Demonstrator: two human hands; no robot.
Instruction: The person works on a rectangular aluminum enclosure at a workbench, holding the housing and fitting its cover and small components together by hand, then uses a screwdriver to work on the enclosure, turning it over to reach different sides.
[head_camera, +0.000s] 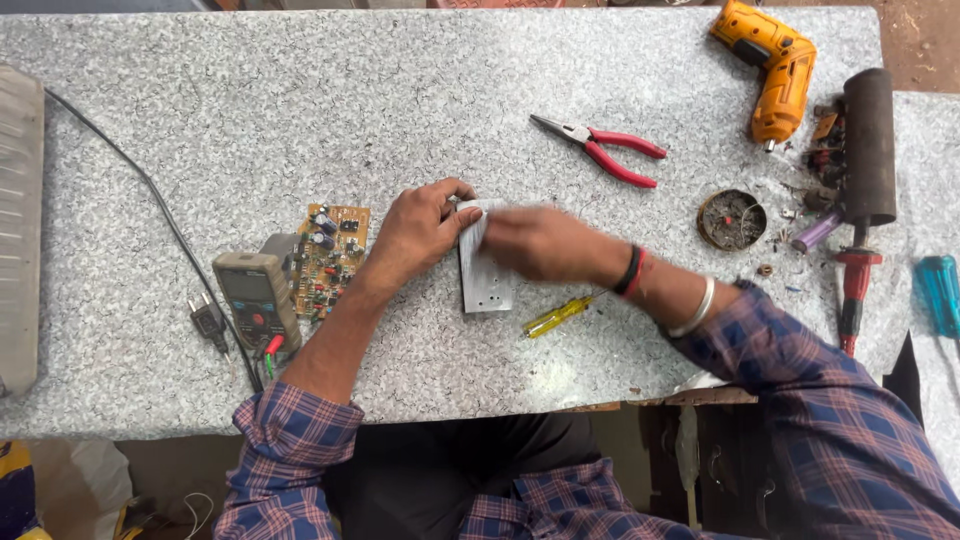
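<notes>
My left hand (420, 232) pinches the flat grey metal plate (484, 275) at its top edge; my blurred right hand (540, 243) lies across it, grip unclear. The orange circuit board (328, 258) sits just left of the plate.

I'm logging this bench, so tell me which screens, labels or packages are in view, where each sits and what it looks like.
Multimeter: on the table left of the circuit board, a grey-brown handheld box, its small rectangular screen at the far end, too small to tell more.
No packages, signs or separate labels show.
</notes>
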